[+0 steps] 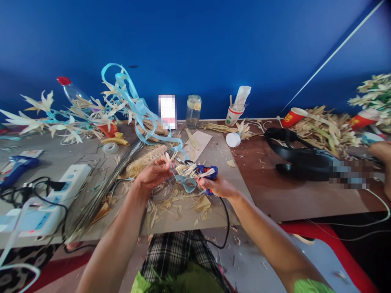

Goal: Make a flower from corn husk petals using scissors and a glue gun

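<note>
My left hand is closed in a pinch on a small corn husk flower, its pale tips sticking up past the fingers. My right hand is closed around a blue glue gun with orange parts. Its black cord hangs down over the table's front edge. Pale husk strips lie across the gun and between the hands. Light-blue ribbon loops just below them. Husk scraps are scattered on the brown board beneath. Behind my left hand lies a bare corn cob.
At left are a white power strip, another blue glue gun and a wire bundle. Husk flowers with ribbon, a glass jar and a paper cup stand behind. A black headset-like object sits right, near another person's hand.
</note>
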Available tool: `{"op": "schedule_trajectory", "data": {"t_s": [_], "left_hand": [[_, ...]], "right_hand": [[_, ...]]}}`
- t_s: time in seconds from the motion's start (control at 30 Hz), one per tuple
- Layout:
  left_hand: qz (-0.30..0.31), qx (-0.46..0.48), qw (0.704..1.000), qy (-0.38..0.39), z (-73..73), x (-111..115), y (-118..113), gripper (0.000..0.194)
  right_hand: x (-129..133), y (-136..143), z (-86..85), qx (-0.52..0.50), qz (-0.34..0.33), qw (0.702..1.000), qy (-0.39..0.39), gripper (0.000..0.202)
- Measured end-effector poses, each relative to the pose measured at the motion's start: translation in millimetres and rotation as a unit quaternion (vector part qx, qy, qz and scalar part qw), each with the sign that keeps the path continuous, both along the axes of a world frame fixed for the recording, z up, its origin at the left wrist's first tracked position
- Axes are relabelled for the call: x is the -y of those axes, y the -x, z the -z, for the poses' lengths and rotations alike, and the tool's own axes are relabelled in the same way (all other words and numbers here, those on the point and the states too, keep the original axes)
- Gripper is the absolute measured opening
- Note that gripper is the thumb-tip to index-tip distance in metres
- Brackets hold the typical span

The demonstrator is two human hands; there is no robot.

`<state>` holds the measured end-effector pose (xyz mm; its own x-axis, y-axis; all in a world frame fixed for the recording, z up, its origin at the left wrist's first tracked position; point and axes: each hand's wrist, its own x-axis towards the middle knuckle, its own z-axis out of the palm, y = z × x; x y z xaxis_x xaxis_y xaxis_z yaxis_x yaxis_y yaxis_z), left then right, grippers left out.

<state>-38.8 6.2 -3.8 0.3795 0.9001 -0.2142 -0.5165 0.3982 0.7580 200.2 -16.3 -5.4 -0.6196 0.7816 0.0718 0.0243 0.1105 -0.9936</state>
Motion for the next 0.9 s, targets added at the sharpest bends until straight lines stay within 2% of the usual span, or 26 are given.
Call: {"op": "schedule_trajectory", "data": {"t_s": [0.27,0.9], "left_hand": [[-0.001,-0.005,1.0,-0.005,-0.5,0.8,-0.4,0.019],[0.005,-0.016,1.0,0.001,2.4,0.0,0.7,0.018]], "right_hand": [[1.5,2.2,-2.5,-0.005,-0.015,1.0,0.007,0.051],[3.5,0.7,-3.2,0.006,0.004,1.0,-0.012,0.049]]}}
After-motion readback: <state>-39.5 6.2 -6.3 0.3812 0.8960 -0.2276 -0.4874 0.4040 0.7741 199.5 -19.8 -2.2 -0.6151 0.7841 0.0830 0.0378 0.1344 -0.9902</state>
